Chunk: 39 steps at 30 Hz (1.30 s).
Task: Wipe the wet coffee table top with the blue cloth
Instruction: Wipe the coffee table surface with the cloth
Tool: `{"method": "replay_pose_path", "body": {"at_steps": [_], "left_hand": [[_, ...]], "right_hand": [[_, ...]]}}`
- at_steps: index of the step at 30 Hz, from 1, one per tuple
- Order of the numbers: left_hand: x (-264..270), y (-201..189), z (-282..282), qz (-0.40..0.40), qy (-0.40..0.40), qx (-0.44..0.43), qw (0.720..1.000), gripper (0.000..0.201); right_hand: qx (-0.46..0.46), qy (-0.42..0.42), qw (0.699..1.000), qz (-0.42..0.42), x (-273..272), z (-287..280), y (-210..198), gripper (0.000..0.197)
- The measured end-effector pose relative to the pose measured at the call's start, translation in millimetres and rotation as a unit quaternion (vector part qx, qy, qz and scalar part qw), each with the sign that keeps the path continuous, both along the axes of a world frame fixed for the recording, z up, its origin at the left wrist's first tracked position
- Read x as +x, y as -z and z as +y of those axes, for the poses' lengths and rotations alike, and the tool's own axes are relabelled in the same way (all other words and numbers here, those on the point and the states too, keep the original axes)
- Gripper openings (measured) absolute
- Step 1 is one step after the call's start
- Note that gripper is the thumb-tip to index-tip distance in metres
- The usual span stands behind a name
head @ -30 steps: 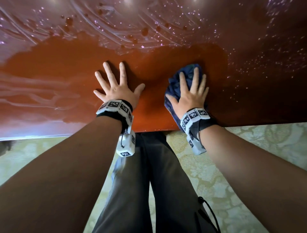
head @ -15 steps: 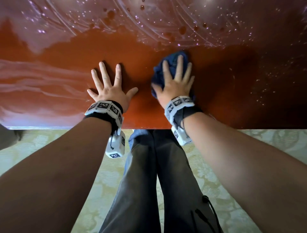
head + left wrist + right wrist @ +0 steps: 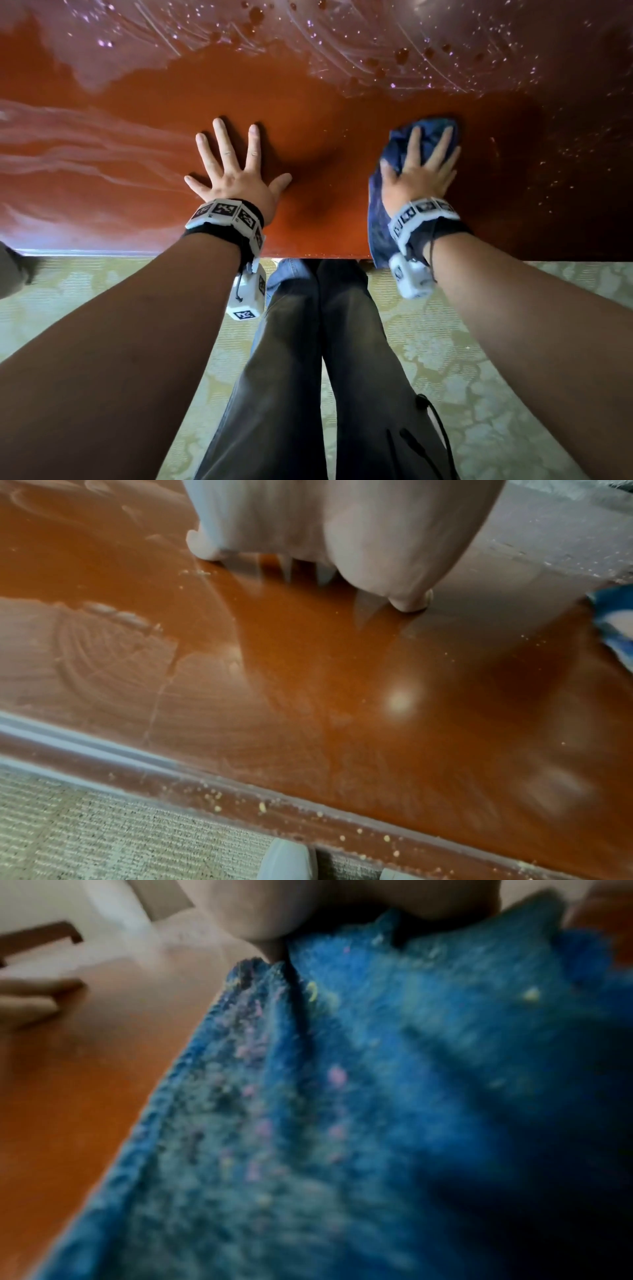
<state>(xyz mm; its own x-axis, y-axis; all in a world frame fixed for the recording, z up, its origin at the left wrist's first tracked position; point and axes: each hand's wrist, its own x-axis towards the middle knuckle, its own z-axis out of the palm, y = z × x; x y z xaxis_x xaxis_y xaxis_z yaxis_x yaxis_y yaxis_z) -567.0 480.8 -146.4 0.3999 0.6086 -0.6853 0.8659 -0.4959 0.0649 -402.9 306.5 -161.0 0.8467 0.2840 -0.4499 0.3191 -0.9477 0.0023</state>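
The glossy red-brown coffee table top fills the upper half of the head view, with droplets and wet smear arcs across its far part. My left hand lies flat on it, fingers spread, holding nothing. To the right, my right hand presses flat with straight fingers on the crumpled blue cloth, which reaches down to the near table edge. In the right wrist view the blue cloth fills the blurred frame under the palm. In the left wrist view the left hand rests on the table.
The near table edge runs across the middle of the head view. Below it are a pale patterned carpet and my legs in dark trousers. Wiping streaks mark the table's left side. Crumbs dot the table rim.
My right hand has swept the cloth from beside the left hand out to the right and nearer the table edge. The left hand has stayed flat in place.
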Motion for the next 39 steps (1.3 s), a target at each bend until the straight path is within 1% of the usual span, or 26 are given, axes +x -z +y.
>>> {"method": "replay_pose_path", "body": {"at_steps": [1, 2, 4, 5, 7, 9, 11, 12, 14, 16, 18, 19, 22, 24, 27, 31, 33, 35, 37, 39], "left_hand": [[-0.1, 0.7, -0.7, -0.002, 0.0, 0.002, 1.0, 0.084], [-0.6, 1.3, -0.8, -0.003, 0.0, 0.003, 1.0, 0.084], [-2.1, 1.3, 0.5, -0.003, 0.004, 0.002, 1.0, 0.082], [-2.9, 0.6, 1.3, -0.003, 0.006, 0.0, 1.0, 0.081], [-5.5, -0.1, 3.0, -0.004, 0.013, -0.004, 1.0, 0.078], [-10.0, -1.7, 6.7, 0.001, 0.02, -0.002, 1.0, 0.075], [-13.3, -2.3, 9.3, 0.009, 0.023, -0.008, 1.0, 0.074], [-14.0, -2.6, 10.0, 0.011, 0.022, -0.009, 1.0, 0.074], [-16.2, -2.6, 10.1, 0.011, 0.018, -0.007, 1.0, 0.073], [-17.7, -2.4, 9.7, 0.008, 0.018, -0.005, 1.0, 0.073], [-21.6, -1.0, 11.2, 0.003, 0.019, 0.002, 1.0, 0.073], [-25.1, -0.2, 12.8, 0.003, 0.019, 0.005, 1.0, 0.073], [-33.7, 0.7, 16.0, 0.003, 0.016, 0.007, 1.0, 0.072], [-35.7, 1.2, 17.1, 0.004, 0.011, 0.005, 1.0, 0.072], [-35.6, 0.6, 17.0, 0.007, 0.007, 0.008, 1.0, 0.072], [-35.7, 1.8, 14.6, -0.004, 0.003, 0.012, 1.0, 0.072], [-35.5, 1.3, 14.8, -0.001, 0.004, 0.01, 1.0, 0.072], [-35.4, 2.0, 16.0, 0.0, 0.005, 0.006, 1.0, 0.072], [-37.0, 1.9, 17.0, -0.001, 0.008, 0.009, 1.0, 0.073], [-36.2, 0.9, 16.9, 0.0, 0.01, 0.005, 1.0, 0.073]], "right_hand": [[0.006, -0.003, 1.0, 0.002, -2.7, 17.9, 2.3, 0.07], [0.023, -0.024, 0.999, 0.002, -9.7, 34.6, 5.1, 0.069], [0.072, -0.1, 0.992, -0.002, -32.3, 55.5, 7.8, 0.067], [0.09, -0.145, 0.985, 0.002, -46.3, 55.5, 6.9, 0.066], [0.112, -0.23, 0.967, 0.008, -70.9, 33.3, 3.2, 0.064], [0.104, -0.278, 0.955, 0.021, -81.1, -6.0, -2.5, 0.066], [0.073, -0.276, 0.958, 0.042, -74.7, -43.6, -7.1, 0.069], [0.061, -0.265, 0.961, 0.049, -66.2, -53.4, -9.4, 0.069], [0.052, -0.227, 0.972, 0.046, -49.4, -51.6, -8.6, 0.065], [0.064, -0.175, 0.982, 0.019, -35.2, -21.7, -7.1, 0.063], [0.065, -0.137, 0.988, 0.023, -28.9, 21.8, -4.4, 0.065], [0.065, -0.133, 0.989, 0.028, -31.0, 42.2, -2.3, 0.067], [0.073, -0.166, 0.983, 0.019, -54.4, 74.7, 1.5, 0.075], [0.08, -0.189, 0.979, 0.016, -69.5, 74.8, 1.0, 0.078], [0.091, -0.191, 0.977, 0.025, -70.1, 69.2, -2.5, 0.079], [0.109, -0.172, 0.979, 0.0, -66.2, 77.8, -11.2, 0.075], [0.088, -0.173, 0.981, 0.011, -70.4, 87.4, -7.7, 0.07], [0.077, -0.167, 0.983, -0.001, -77.7, 95.0, -0.5, 0.066], [0.086, -0.198, 0.976, 0.0, -89.0, 92.5, 3.4, 0.065], [0.099, -0.273, 0.957, 0.006, -98.8, 70.0, 2.5, 0.065]]}}
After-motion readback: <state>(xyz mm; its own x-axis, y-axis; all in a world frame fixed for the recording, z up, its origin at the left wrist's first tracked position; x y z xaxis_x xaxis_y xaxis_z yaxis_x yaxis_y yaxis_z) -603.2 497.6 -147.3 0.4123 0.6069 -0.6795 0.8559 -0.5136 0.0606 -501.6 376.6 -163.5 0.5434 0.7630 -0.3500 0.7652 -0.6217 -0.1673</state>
